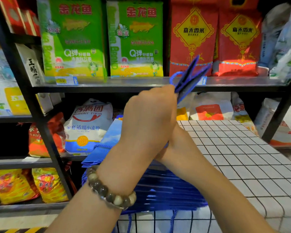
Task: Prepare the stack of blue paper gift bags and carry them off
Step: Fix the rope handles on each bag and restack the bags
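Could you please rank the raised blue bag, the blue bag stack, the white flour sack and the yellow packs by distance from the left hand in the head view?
1. Raised blue bag: gripped by the left hand, sticking up above it.
2. Blue bag stack: on the tiled table, below the wrists.
3. White flour sack: middle shelf, left.
4. Yellow packs: bottom shelf, far left.
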Motion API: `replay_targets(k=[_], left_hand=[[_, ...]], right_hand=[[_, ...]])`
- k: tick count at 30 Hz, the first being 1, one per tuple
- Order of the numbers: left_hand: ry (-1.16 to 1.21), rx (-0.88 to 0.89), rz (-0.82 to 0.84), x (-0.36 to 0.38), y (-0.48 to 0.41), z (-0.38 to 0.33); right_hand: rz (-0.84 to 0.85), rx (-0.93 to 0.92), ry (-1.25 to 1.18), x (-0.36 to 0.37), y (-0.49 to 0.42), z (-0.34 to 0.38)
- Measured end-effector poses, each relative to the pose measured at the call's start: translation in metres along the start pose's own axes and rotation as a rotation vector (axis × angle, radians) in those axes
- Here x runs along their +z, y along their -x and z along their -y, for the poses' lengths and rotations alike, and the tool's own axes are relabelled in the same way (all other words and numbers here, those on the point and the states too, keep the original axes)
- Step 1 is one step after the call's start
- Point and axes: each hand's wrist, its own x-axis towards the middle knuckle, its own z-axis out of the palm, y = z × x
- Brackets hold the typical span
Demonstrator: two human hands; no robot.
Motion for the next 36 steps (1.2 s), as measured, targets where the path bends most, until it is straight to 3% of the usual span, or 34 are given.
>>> replay_targets(k=[3,8,12,14,19,22,26,27,32,34,36], left_hand=[[0.257,-0.174,-0.092,-0.004,-0.003,0.001],[0.5,-0.441,-0.129,-0.012,0.003,0.013],[0.679,-0.668,-0.052,-0.013,0.011,0.031],[0.589,-0.684,-0.002,-0.013,0.025,0.037],[0.335,-0.764,0.235,-0.024,0.063,0.044],[0.164,-0.645,0.312,-0.038,0.071,0.037],[0.101,-0.317,0.199,-0.051,0.061,0.017],[0.089,-0.277,0.241,-0.051,0.055,0.013],[-0.129,-0.134,0.773,-0.017,0.039,0.012],[-0.076,-0.136,0.871,-0.008,0.043,0.013],[-0.014,-0.192,0.922,-0.006,0.048,0.014]], right_hand=[[-0.15,-0.082,0.089,0.005,-0.006,0.0],[-0.128,-0.274,-0.013,-0.013,-0.012,-0.001],[-0.283,-0.457,0.337,-0.032,-0.01,-0.012],[-0.247,-0.517,0.446,-0.037,-0.008,-0.018],[-0.092,-0.467,0.596,-0.03,0.003,-0.033],[-0.041,-0.412,0.557,-0.032,0.006,-0.032],[0.167,-0.357,0.714,-0.026,0.007,-0.03],[0.209,-0.327,0.736,-0.023,0.007,-0.03],[0.256,-0.233,0.583,-0.026,0.01,-0.024],[0.303,-0.187,0.457,-0.033,0.011,-0.024],[0.245,-0.09,0.369,-0.045,0.011,-0.028]])
